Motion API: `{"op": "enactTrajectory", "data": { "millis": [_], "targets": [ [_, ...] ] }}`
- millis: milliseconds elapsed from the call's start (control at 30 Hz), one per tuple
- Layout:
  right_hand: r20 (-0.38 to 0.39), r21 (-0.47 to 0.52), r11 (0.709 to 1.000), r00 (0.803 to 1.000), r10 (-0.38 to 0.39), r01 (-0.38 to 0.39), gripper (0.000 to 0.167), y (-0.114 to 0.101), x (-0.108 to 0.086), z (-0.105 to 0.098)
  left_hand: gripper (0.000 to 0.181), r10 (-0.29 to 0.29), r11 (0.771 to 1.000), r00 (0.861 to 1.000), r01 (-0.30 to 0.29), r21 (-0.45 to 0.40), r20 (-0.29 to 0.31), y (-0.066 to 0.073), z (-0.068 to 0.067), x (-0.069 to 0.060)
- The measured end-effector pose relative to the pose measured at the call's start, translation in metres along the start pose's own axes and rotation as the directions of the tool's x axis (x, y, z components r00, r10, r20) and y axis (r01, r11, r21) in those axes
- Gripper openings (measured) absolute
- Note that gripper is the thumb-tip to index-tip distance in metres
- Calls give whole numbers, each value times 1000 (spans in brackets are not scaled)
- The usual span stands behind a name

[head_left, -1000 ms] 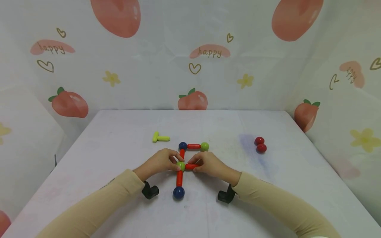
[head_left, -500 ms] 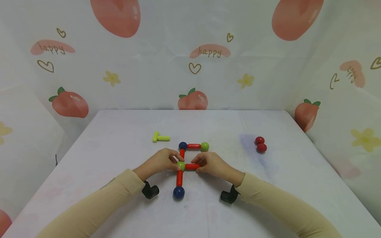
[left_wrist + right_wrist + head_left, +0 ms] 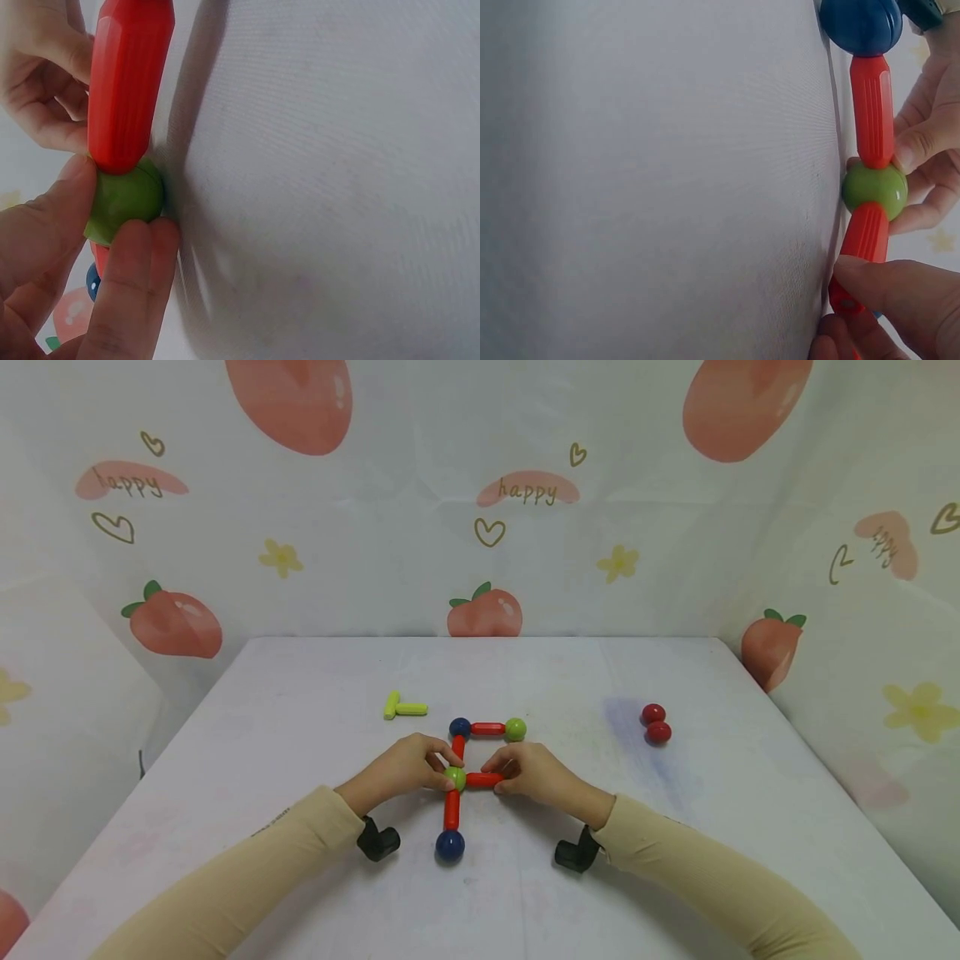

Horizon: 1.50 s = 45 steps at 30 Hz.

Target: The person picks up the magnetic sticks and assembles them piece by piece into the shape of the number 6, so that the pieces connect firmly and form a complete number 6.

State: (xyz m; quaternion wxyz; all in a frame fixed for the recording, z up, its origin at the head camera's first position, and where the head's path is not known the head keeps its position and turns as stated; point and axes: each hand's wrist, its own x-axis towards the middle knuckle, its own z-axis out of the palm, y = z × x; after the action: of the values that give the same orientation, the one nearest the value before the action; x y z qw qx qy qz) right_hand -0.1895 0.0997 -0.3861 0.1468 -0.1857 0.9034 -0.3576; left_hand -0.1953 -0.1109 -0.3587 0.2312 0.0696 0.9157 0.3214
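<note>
My left hand (image 3: 412, 764) pinches a green ball (image 3: 876, 189) between thumb and fingers at the middle of a rod-and-ball build lying on the table. A red rod (image 3: 483, 780) sticks out to the right from that ball, and my right hand (image 3: 542, 781) holds its free end with thumb and fingers. Toward the near side, another red rod (image 3: 452, 810) joins the green ball to a blue ball (image 3: 450, 846). On the far side, a partly covered red rod (image 3: 458, 747) leads to a second blue ball (image 3: 461, 727). From there, a red rod (image 3: 488, 728) reaches a second green ball (image 3: 515, 729).
Two yellow-green rods (image 3: 406, 707) lie behind my left hand. Two red balls (image 3: 656, 723) sit together at the right of the white table (image 3: 300, 693). A printed cloth (image 3: 405, 527) hangs behind the table's far edge. A black wrist mount (image 3: 378, 841) is below my left wrist.
My right hand has slid slightly right along the red rod, toward its free end, then stayed there. My left hand keeps its hold on the green ball.
</note>
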Motion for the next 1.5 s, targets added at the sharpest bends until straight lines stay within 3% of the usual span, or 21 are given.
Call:
{"op": "enactTrajectory", "data": {
  "millis": [200, 367, 533, 633, 733, 833, 900, 1000, 1067, 1167, 1500],
  "targets": [
    [17, 4, 1000, 1000, 1, -1, 25, 0, 1, 0, 28, -5, 1000, 1000, 5, 10, 24, -2, -4, 0],
    [23, 21, 1000, 999, 22, -23, 25, 0, 2, 0, 30, 0, 1000, 1000, 1, -24, 25, -4, -24, 3],
    [17, 25, 999, 999, 31, -32, 25, 1, 1, 0, 31, -5, 985, 994, -15, -170, -114, -11, -55, 10],
    [13, 23, 999, 999, 30, -30, 25, 1, 1, -1, 33, -49, 972, 974, -4, -235, -221, -20, -69, 18],
    [10, 24, 999, 999, 35, -35, 25, 1, 0, 0, 36, -111, 971, 951, 42, -235, -289, -31, -77, 28],
    [8, 25, 999, 999, 39, -40, 25, 1, -1, 0, 40, -191, 968, 938, 132, -212, -288, -39, -80, 37],
    [7, 25, 999, 999, 39, -39, 25, 1, -1, 0, 43, -252, 954, 932, 194, -231, -260, -43, -80, 42],
    [6, 21, 999, 999, 31, -31, 25, 0, -1, 0, 48, -301, 936, 927, 241, -258, -225, -47, -79, 49],
    [6, 20, 999, 1000, 28, -28, 25, 0, -1, 0, 49, -310, 931, 925, 248, -269, -218, -48, -78, 53],
    [8, 21, 999, 1000, 27, -27, 25, 1, -1, 0, 48, -295, 941, 927, 241, -237, -229, -49, -77, 56],
    [12, 26, 999, 1000, 29, -29, 25, 1, -1, 0, 39, -328, 938, 910, 282, -203, -253, -49, -78, 61]
  ]
}}
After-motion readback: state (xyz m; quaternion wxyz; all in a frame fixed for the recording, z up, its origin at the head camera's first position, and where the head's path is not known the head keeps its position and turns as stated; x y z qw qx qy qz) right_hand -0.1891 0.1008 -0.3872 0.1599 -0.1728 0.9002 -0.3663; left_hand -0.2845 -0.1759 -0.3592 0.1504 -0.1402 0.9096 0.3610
